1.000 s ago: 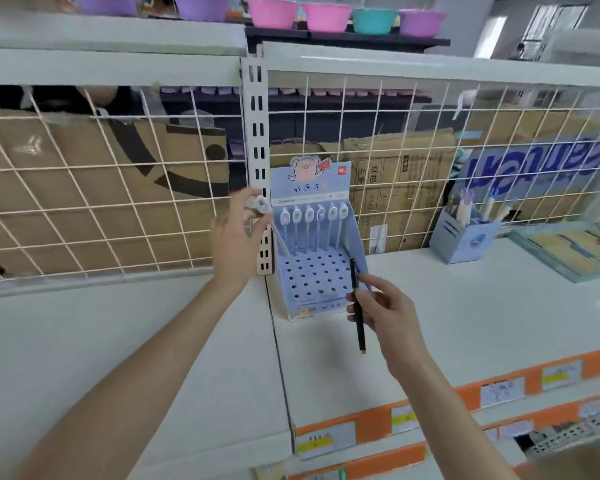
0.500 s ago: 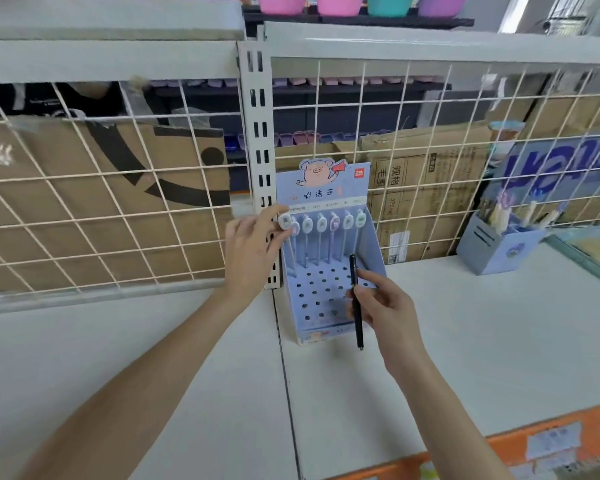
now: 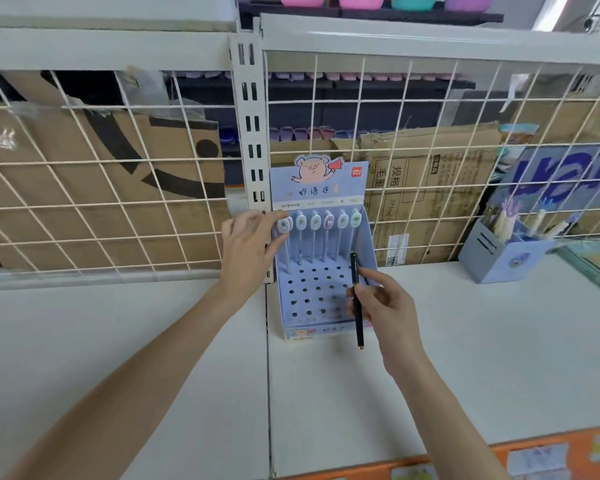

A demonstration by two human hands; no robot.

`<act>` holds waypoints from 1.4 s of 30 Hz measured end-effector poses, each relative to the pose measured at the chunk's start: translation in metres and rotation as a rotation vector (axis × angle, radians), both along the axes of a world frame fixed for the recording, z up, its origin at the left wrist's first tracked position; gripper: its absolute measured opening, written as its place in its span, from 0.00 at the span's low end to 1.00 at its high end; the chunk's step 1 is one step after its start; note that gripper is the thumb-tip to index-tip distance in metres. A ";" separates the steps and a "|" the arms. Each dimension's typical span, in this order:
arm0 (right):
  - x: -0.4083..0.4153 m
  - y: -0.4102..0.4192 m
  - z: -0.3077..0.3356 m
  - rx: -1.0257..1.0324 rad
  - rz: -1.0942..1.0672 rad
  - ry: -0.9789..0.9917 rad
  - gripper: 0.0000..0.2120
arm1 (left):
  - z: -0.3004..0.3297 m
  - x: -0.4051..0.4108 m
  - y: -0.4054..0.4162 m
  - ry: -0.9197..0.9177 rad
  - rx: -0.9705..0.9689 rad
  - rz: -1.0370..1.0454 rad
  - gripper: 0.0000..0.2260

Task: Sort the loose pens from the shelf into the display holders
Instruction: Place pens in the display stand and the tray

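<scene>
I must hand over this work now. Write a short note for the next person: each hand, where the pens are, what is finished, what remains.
Left hand: pinches the oval top of the leftmost white pen in the back row of the light blue cardboard display holder.
Right hand: holds a slim black pen in front of the holder.
Done: six pens stand in the back row.
Left: place the black pen; the front holes are unfilled.

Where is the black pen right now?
The black pen is in the right hand, held nearly upright in front of the right side of the blue pen display holder on the white shelf.
</scene>
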State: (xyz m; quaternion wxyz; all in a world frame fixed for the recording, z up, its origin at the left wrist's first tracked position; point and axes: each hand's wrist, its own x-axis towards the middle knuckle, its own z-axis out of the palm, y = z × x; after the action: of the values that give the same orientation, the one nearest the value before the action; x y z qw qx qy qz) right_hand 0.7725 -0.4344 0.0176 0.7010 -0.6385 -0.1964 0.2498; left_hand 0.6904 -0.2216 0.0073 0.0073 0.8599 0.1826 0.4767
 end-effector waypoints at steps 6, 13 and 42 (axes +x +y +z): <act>-0.001 -0.003 -0.005 -0.035 -0.003 -0.027 0.12 | 0.012 -0.001 0.000 -0.003 -0.010 0.027 0.11; -0.006 -0.001 -0.007 -0.052 -0.002 -0.051 0.12 | 0.013 -0.003 -0.001 0.023 0.011 0.032 0.13; -0.025 -0.004 -0.004 -0.050 -0.025 -0.062 0.11 | 0.018 -0.002 0.000 0.067 0.108 0.189 0.09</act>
State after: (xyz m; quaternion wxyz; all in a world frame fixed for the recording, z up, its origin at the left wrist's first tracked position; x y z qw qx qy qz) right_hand 0.7471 -0.4386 0.0133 0.6815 -0.6655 -0.2040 0.2259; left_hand 0.6888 -0.2216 0.0256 -0.0902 0.8533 0.2367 0.4556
